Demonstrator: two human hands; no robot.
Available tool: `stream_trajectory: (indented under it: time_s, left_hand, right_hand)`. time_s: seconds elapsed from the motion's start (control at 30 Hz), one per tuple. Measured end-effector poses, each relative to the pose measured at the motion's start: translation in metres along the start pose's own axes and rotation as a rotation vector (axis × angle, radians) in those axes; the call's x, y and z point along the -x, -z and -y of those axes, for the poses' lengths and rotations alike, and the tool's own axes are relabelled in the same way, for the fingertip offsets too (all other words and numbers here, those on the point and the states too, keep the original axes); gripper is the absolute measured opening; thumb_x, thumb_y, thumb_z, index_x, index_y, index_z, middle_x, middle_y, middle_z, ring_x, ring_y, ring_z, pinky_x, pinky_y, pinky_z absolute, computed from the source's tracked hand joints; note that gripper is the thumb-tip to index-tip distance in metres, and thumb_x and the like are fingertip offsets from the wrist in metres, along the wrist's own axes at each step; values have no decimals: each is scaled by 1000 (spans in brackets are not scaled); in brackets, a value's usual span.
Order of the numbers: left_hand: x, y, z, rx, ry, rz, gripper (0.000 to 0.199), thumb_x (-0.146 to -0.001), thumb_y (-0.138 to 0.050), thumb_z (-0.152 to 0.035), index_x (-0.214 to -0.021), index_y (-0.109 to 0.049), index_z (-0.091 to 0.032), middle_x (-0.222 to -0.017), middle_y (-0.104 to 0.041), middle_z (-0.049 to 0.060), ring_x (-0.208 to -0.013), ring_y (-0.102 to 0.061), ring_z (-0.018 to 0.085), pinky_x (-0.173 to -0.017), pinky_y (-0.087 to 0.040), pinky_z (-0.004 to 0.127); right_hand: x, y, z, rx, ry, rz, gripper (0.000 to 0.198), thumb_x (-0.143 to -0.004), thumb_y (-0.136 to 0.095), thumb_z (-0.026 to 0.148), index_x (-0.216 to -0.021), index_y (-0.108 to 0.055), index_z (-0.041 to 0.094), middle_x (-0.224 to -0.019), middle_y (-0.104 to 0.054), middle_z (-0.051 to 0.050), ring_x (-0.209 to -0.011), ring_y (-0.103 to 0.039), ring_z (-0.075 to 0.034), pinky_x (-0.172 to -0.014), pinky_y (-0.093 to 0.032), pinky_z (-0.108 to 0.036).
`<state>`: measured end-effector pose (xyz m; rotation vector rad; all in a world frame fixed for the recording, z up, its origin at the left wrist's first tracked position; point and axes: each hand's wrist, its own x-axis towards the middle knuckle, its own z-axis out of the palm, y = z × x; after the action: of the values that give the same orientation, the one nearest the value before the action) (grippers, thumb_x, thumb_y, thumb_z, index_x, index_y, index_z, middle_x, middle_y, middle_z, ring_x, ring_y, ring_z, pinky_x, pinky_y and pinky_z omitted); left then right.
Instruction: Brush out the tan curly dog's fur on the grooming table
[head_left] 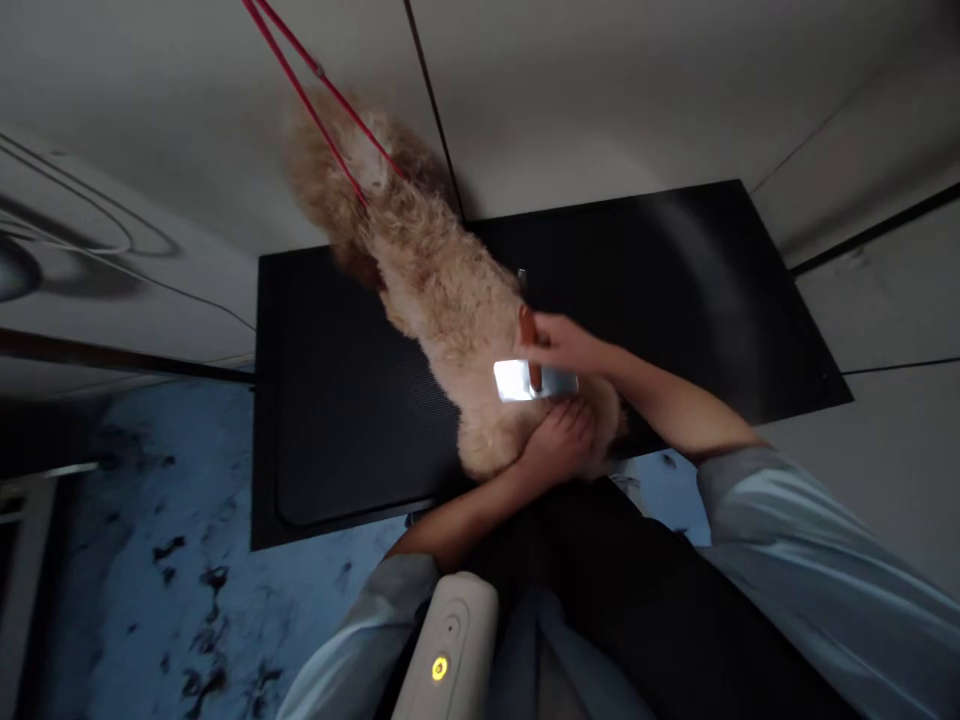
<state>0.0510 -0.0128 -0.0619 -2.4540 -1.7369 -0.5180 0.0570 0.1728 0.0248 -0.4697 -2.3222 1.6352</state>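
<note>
A curly, light-brown dog point(450, 290) stands on a black grooming table point(337, 400), its head end at the upper left and its hindquarters closest to me. My right hand point(566, 345) is closed around the reddish-brown handle of a slicker brush point(514, 381). The brush's shiny metal head is over the dog's rump; whether its pins touch the fur is hidden. Just below the brush, my left hand point(561, 438) rests on the fur of the hindquarters, fingers laid side by side over it. A red cord loop point(322, 125) runs down to the dog's neck.
A white wall point(600, 110) stands behind the table. Dark clumps of hair point(214, 580) lie on the blue floor point(127, 520). A pale device with a yellow light point(450, 640) is in front of my body. Cables point(112, 235) hang at the left.
</note>
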Motion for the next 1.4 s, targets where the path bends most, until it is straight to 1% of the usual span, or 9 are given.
stream_trajectory:
  time_s: [0.1,0.27,0.4,0.7,0.83,1.0,1.13,1.27,1.4]
  left_hand:
    - [2,-4,1,27,19,-13,41,-94,-50,-23,-126,-63,-2,-132,-65,19,-126,-60,32,-111,-44,46]
    - [14,-1,8,29,-14,-129,40,-92,-51,-23,-125,-65,-5,-130,-67,15,-121,-63,26,-107,-47,40]
    - [32,4,15,11,-9,-282,33,-90,-54,-26,-117,-70,-14,-125,-71,7,-119,-63,22,-110,-42,40]
    - [88,-9,29,131,17,-282,26,-89,-58,-25,-111,-72,-26,-96,-77,4,-96,-67,16,-79,-48,30]
    - [96,-6,31,110,183,-296,25,-87,-57,-23,-106,-73,-21,-72,-70,4,-71,-64,15,-66,-47,29]
    - [98,5,34,86,303,-349,23,-86,-52,-15,-98,-71,-19,-76,-72,3,-65,-65,13,-66,-53,25]
    - [100,18,37,123,344,-473,13,-83,-55,-11,-86,-64,-20,-56,-60,-5,-46,-54,8,-53,-46,19]
    - [102,32,39,105,366,-556,14,-82,-57,-11,-73,-51,-20,-46,-43,-9,-38,-42,6,-44,-35,19]
    - [101,34,34,80,371,-551,30,-84,-58,-16,-61,-38,-21,-44,-39,-8,-38,-40,6,-42,-31,20]
  right_hand:
    - [1,2,3,1,18,-286,26,-85,-63,47,-89,-58,22,-81,-61,-2,-77,-59,-18,-71,-49,-33]
    - [3,-3,-5,-60,-35,73,27,-77,-68,45,-82,-57,21,-77,-61,-2,-71,-57,-17,-70,-49,-34]
    - [0,-2,-17,-100,-31,-459,26,-79,-63,45,-84,-53,21,-82,-59,-2,-74,-55,-16,-75,-49,-34]
    - [6,-9,-35,-131,-82,-473,25,-84,-61,44,-88,-54,21,-85,-60,-2,-77,-58,-17,-73,-49,-32]
    - [14,-10,-34,-164,-61,-83,25,-82,-65,44,-89,-59,21,-79,-59,-1,-73,-58,-17,-69,-49,-32]
    - [24,-4,-35,-107,-75,-512,20,-85,-60,41,-90,-56,22,-82,-60,-1,-76,-58,-17,-73,-50,-33]
    - [42,-6,-39,-170,-88,-150,18,-83,-64,38,-88,-60,21,-82,-64,-1,-74,-61,-17,-71,-51,-33]
    - [53,-4,-42,-125,-117,-629,18,-85,-61,39,-90,-57,22,-87,-64,-3,-80,-62,-19,-78,-51,-36]
    - [55,-14,-36,-178,-50,-205,21,-83,-64,41,-90,-62,21,-87,-65,-4,-79,-62,-19,-76,-52,-36]
